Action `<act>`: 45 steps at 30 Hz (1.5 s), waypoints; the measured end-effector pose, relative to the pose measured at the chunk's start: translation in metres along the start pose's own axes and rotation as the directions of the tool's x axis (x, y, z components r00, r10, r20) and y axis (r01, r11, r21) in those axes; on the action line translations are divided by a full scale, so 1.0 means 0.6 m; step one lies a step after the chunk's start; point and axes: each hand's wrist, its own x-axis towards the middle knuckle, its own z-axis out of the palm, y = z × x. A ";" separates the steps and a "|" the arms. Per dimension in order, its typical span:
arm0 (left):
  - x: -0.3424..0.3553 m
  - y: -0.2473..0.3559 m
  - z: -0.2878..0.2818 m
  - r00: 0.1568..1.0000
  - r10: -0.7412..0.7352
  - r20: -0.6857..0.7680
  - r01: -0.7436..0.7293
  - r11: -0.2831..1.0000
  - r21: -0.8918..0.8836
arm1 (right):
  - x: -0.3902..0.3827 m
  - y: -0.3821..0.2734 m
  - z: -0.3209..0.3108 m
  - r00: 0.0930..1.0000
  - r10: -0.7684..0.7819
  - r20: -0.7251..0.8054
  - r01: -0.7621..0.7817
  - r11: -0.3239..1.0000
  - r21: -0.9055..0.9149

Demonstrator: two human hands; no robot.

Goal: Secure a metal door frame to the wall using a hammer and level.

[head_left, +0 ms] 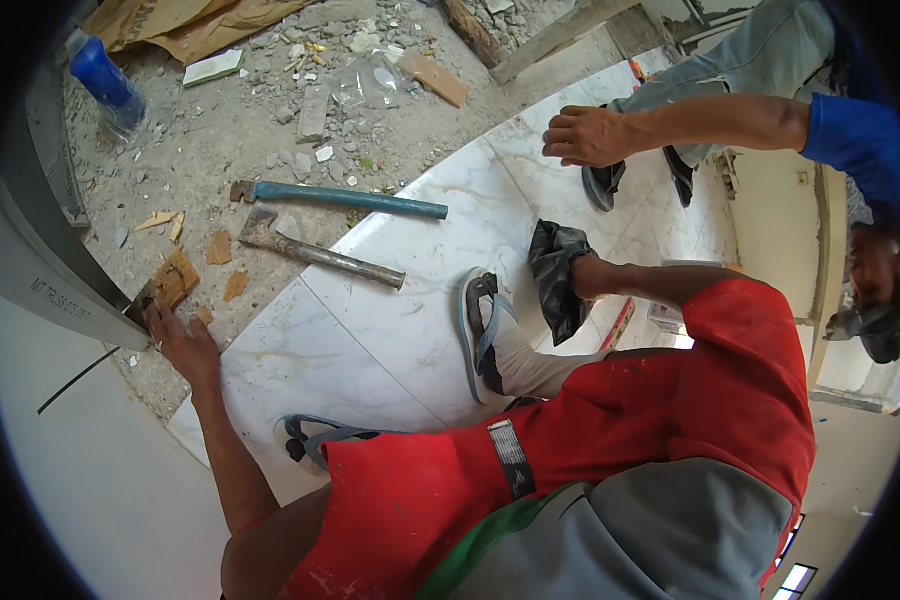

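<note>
Black bag [558,275]: solid black, slight sheen. Wood block [177,278]: yellow-brown, darker marks. First hammer [350,199]: teal handle, rusty brown head. Second hammer [335,263]: dull grey-brown throughout. Floor tiles [355,345]: white, faint grey-tan marble veining. Rubble [205,170]: pale grey. Bottle [105,80]: blue. Shirt [610,400]: red, grey and green panels. Co-worker's sleeve [860,145]: blue; trousers [760,60]: pale grey-blue.

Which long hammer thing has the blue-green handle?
The upper tool in the picture, farther from the person's left hand. The lower tool has a dull grey-brown handle instead.
</note>
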 end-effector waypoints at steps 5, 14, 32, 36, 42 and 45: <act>-0.001 0.008 -0.001 1.000 -0.023 0.017 0.023 1.000 -0.021 | 0.097 0.020 0.030 0.914 -0.231 -0.334 0.192 0.970 -0.146; -0.005 -0.002 -0.017 0.998 -0.047 0.052 0.048 0.999 -0.015 | 0.145 -0.168 -0.294 0.486 -0.763 -0.426 0.321 0.609 -0.725; -0.018 -0.001 -0.015 0.988 -0.151 0.019 0.152 0.985 -0.084 | -0.014 0.052 -0.027 0.855 -0.012 -0.518 0.051 0.997 0.062; -0.006 0.007 -0.014 0.986 -0.153 0.063 0.158 0.983 -0.088 | -0.068 0.016 -0.078 0.934 0.310 -0.177 -0.181 0.840 0.512; 0.002 -0.004 -0.047 0.996 -0.078 0.032 0.082 0.990 -0.112 | -0.082 0.029 -0.134 0.978 0.082 -0.193 -0.081 0.997 0.015; -0.008 -0.017 -0.016 0.999 -0.033 0.005 0.033 0.999 -0.037 | -0.149 0.019 -0.165 0.950 0.112 -0.291 -0.063 0.983 0.171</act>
